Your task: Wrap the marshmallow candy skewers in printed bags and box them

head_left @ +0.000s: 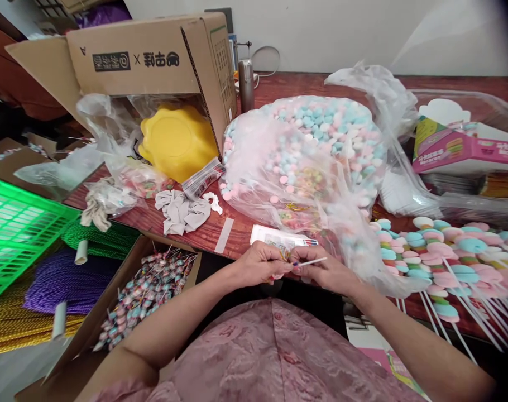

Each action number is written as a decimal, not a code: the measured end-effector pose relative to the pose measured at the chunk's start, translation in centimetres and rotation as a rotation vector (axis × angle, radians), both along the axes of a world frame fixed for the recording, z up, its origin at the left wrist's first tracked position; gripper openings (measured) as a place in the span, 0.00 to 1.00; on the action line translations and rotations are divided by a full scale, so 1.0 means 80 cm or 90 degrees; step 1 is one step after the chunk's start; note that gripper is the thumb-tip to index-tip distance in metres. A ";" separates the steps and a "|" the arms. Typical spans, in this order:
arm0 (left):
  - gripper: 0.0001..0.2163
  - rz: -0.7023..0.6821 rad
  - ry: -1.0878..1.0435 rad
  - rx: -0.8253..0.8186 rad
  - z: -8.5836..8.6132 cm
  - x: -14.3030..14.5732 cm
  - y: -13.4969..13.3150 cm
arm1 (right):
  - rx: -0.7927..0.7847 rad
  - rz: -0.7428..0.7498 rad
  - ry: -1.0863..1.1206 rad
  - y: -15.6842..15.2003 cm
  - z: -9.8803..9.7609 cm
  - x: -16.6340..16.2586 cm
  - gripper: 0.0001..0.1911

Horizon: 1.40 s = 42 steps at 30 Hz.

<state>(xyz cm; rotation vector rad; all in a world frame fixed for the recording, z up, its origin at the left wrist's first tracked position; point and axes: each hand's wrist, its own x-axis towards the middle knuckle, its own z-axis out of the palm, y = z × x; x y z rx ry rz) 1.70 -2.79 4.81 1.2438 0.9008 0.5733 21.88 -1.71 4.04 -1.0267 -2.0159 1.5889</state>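
Note:
My left hand point(264, 263) and my right hand point(325, 271) meet at the table's front edge, both with fingers pinched. A thin white stick point(315, 261) runs rightward from between them, across my right fingers. A bit of gold tie point(284, 255) shows at the left fingertips, and a small red and white piece peeks out beneath them. My fingers hide most of what is held there. Just beyond lies a white printed packet point(274, 237). Behind it spreads a big clear bag of pink, blue and white marshmallows point(325, 120).
Marshmallow skewers point(446, 251) lie at the right, near a pink box point(467, 146). At left are a carton point(132, 67), a yellow scalloped container point(176, 139), grey cloth point(182, 212) and a green basket point(23, 223). Below, an open box holds wrapped sweets on sticks point(149, 290).

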 end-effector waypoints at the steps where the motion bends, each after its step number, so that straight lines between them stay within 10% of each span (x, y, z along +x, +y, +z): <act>1: 0.19 -0.031 -0.017 -0.072 0.002 -0.003 0.000 | 0.126 0.029 -0.037 -0.004 0.007 0.003 0.10; 5: 0.16 -0.134 -0.084 -0.304 0.008 -0.011 -0.002 | 0.631 0.092 -0.093 -0.029 0.029 0.008 0.12; 8: 0.15 -0.216 -0.117 -0.390 0.002 -0.012 -0.002 | 0.785 0.144 -0.037 -0.041 0.039 0.007 0.13; 26: 0.17 -0.581 -0.132 -0.387 -0.001 -0.009 0.026 | 0.796 0.279 0.145 -0.026 0.063 -0.016 0.14; 42: 0.21 -0.526 -0.151 -0.301 0.014 -0.025 0.032 | 0.829 0.264 0.086 -0.021 0.058 -0.035 0.14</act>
